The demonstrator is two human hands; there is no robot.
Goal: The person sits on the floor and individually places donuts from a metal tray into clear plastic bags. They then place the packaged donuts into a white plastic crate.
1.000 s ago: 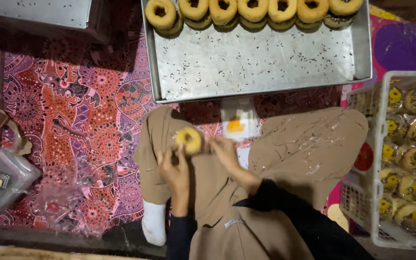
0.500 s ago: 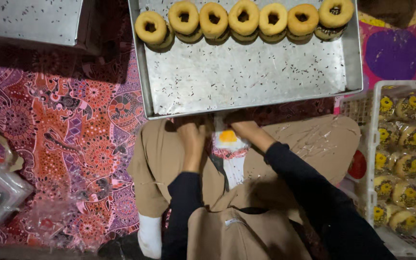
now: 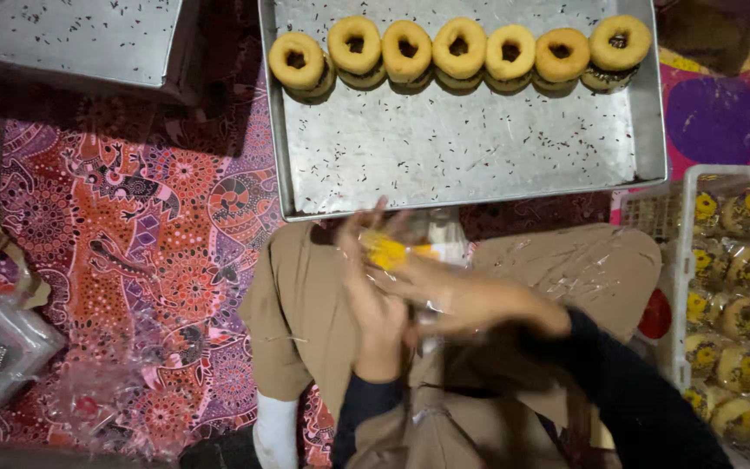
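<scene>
Blurred by motion, both hands are hard to read over the lap, just below the metal tray (image 3: 444, 165). The left hand (image 3: 373, 300) and right hand (image 3: 462, 295) close their fingers together on a clear plastic wrapper (image 3: 418, 254) with a yellow patch. Half a second ago they were lower and apart. A row of donuts (image 3: 460, 50) is nearer now.

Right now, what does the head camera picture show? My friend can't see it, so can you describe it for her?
Two blurred hands, the left hand and right hand, meet over a person's lap around a clear wrapper with something yellow inside. Above them, a metal tray holds a row of seven doughnuts. A white crate of wrapped doughnuts sits at the right, over a patterned cloth.
</scene>
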